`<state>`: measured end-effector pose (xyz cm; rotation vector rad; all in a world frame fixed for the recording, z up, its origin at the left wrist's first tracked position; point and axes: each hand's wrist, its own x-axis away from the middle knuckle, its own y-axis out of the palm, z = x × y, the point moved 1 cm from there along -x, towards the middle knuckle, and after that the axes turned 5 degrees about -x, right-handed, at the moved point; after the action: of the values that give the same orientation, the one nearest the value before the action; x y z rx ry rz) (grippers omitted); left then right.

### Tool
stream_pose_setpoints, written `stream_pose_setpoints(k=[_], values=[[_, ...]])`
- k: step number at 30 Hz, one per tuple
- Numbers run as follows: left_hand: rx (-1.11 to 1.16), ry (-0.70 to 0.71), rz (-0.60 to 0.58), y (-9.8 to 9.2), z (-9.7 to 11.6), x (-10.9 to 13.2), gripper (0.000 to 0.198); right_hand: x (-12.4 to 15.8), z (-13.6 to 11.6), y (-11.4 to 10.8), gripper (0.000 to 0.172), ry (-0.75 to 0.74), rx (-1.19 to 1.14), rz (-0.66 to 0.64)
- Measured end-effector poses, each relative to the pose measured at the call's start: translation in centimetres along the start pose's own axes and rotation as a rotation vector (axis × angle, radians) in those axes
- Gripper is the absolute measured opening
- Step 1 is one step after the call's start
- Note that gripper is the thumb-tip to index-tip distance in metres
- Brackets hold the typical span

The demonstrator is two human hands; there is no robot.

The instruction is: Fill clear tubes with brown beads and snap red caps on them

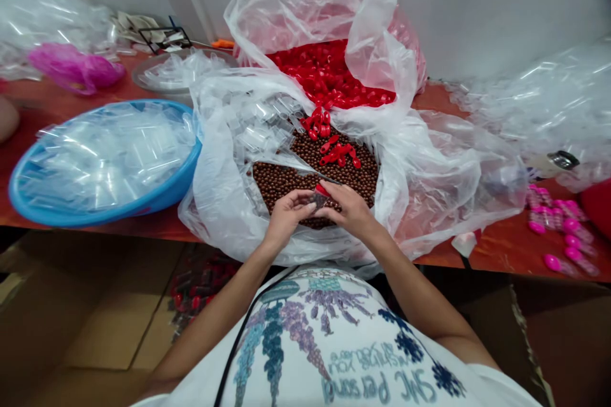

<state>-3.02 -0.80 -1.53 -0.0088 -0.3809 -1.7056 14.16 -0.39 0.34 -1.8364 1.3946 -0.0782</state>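
Observation:
Both hands meet over a plastic-lined heap of small brown balls (277, 181). Between them is a small clear container (319, 200) with dark contents and a red cap at its top. My left hand (289, 215) pinches its lower left side, fingers closed. On the other side, my right hand (348, 208) has its fingers at the red cap and its thumb near the body. Loose red caps (340, 152) lie on the balls just beyond. Clear empty containers (265, 130) rest on the heap's far left.
A blue basin (86, 219) of clear plastic pieces stands left. Behind the heap is a plastic bag of red caps (324, 67). Pink-capped tubes (570, 229) lie right on the red table (506, 241). Below left, a cardboard box (109, 305) holds red-capped containers (195, 286).

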Motion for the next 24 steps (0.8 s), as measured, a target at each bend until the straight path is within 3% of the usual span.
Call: stream_pose_setpoints(k=[2, 6, 11, 18, 24], values=[[0.041, -0.019, 0.002, 0.4, 0.0, 0.2, 0.034, 0.4, -0.1, 0.3, 0.060, 0.003, 0.024, 0.042], [0.087, -0.042, -0.005, 1.2, -0.4, 0.7, 0.035, 1.0, 0.0, 0.7, 0.046, 0.025, 0.011, 0.059], [0.045, 0.012, 0.043, 1.2, -1.0, 0.9, 0.033, 1.4, 0.9, 1.0, 0.071, -0.076, 0.094, 0.019], [0.184, -0.224, -0.167, 1.9, -0.5, 0.6, 0.037, 1.8, 0.8, 0.8, 0.063, -0.053, 0.143, 0.015], [0.183, -0.201, -0.013, 3.2, -1.0, -0.1, 0.042, 2.0, -0.5, 1.8, 0.070, 0.017, 0.040, -0.040]])
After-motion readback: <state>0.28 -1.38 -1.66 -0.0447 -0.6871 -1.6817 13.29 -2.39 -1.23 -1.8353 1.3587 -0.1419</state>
